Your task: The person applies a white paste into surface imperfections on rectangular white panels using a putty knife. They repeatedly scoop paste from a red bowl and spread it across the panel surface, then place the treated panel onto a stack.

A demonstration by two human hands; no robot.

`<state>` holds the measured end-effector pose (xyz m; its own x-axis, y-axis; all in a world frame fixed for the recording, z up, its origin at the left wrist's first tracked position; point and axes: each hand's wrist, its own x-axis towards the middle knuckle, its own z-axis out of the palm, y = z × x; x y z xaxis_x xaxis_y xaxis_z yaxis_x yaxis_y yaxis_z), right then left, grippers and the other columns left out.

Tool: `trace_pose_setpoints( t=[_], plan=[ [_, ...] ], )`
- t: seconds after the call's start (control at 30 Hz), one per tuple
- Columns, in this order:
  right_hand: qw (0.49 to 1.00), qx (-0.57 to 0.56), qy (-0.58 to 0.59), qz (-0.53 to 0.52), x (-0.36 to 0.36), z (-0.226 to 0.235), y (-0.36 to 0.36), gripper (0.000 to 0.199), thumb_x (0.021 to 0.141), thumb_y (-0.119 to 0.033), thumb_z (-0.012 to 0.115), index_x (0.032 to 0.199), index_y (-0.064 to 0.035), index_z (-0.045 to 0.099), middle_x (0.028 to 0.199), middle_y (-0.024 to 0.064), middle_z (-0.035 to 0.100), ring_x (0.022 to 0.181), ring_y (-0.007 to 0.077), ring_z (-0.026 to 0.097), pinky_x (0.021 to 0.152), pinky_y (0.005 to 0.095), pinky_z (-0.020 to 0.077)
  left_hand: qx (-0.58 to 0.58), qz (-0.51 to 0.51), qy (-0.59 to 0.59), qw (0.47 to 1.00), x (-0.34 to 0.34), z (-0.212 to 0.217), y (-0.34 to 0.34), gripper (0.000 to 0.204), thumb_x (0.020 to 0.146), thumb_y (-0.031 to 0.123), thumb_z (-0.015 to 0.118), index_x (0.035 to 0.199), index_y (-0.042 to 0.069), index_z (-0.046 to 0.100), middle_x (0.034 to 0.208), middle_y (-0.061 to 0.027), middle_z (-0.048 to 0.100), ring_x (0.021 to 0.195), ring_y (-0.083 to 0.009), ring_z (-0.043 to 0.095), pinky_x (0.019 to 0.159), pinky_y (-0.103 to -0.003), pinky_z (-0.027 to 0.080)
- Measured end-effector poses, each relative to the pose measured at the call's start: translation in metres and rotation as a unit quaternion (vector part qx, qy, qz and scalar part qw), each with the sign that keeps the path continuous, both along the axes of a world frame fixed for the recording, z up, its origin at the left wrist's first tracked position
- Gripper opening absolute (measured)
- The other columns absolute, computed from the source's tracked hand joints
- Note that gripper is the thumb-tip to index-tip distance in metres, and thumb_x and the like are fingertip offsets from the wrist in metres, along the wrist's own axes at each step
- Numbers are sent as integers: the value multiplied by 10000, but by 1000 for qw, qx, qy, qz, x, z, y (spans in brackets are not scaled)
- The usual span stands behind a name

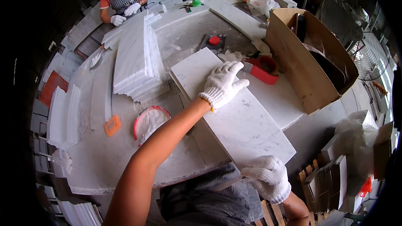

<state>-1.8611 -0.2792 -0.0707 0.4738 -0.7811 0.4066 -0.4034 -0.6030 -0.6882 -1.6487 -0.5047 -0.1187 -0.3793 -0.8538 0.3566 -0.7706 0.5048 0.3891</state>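
Left of the long white marble slab [234,113], a stack of white tiles [136,58] is being kept on the dusty worktable [96,167], with a small orange block [112,125] and a red-rimmed disc [151,121] lying nearer the slab. On the slab's far half, the left hand [221,84], gloved in white, is being pressed flat, fingers spread wide and nothing being clasped. At the slab's near corner, the gloved right hand [268,178] is being curled over the edge, gripping the slab. Just beyond the slab a red tool [261,69] is lying, and right of it an open cardboard box [310,58] is resting on its side. Far beyond the slab, another person's gloved hands [124,14] are being held at the table.
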Motion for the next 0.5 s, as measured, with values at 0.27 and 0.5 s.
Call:
trace_pose_setpoints(
  t=[0.27, 0.5],
  plan=[
    [943, 166, -202, -205, -52, -9, -43, 163, 878, -122, 713, 995, -8, 710, 889, 66, 670, 765, 156, 628, 714, 279, 518, -44, -72, 28, 996, 11, -5, 25, 489, 889, 330, 686, 1299, 98, 557, 1366, -138, 547, 1270, -334, 503, 1082, -441, 395],
    [897, 314, -266, -160, -71, -48, -150, 383, 951, -129, 651, 1301, 19, 606, 936, 59, 656, 758, 124, 608, 690, 259, 511, -63, 84, -110, 988, 51, -2, -1, 427, 962, 363, 555, 1313, 120, 563, 1394, -117, 540, 1331, -312, 458, 1136, -469, 315]
  ],
)
